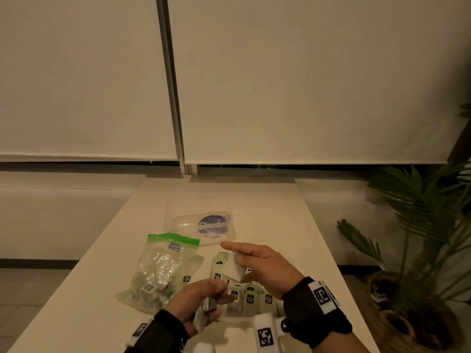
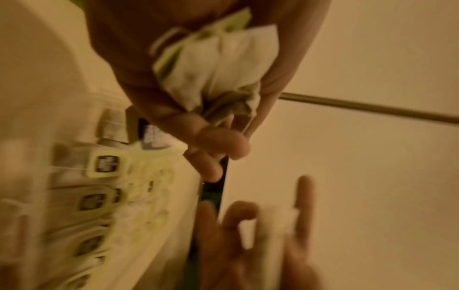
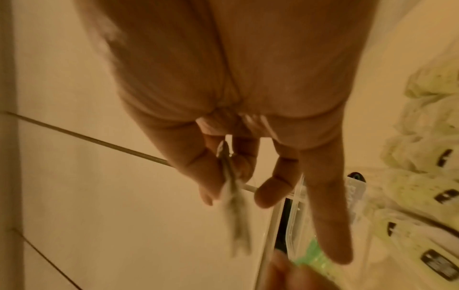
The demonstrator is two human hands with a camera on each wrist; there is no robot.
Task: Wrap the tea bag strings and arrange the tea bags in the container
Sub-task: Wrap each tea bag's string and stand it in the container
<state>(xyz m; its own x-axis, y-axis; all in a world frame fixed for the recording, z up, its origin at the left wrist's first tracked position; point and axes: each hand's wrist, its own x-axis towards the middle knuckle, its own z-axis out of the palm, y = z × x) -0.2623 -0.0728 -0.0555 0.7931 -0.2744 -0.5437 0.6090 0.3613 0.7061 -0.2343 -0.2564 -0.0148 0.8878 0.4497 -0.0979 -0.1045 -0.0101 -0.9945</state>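
Two hands worked low in the head view, over a pale table [image 1: 254, 200]. At lower left of centre lay a zip bag [image 1: 163, 271] with a green seal, stuffed with loose tea bags. Just right of it, your left hand [image 1: 201, 301] curled its fingers around a small bunch of tea bags [image 1: 204, 312]; the left wrist view, though blurred, showed that crumpled bunch [image 2: 218, 64] gripped in the palm. Behind the zip bag, toward the middle of the frame, sat a clear lid [image 1: 204, 222] with a round blue label, flat on the table. To the right of your left hand, the container [image 1: 242, 319] held a row of tea bags standing on edge, their green tags [image 1: 249, 298] facing you. Above that row, your right hand [image 1: 260, 261] pinched one tea bag [image 1: 235, 268] between thumb and middle fingers, with the forefinger pointing straight out to the left; the right wrist view showed the same tea bag [image 3: 233, 198] edge-on in the pinch. At far right stood a potted palm [image 1: 420, 225] on the floor.
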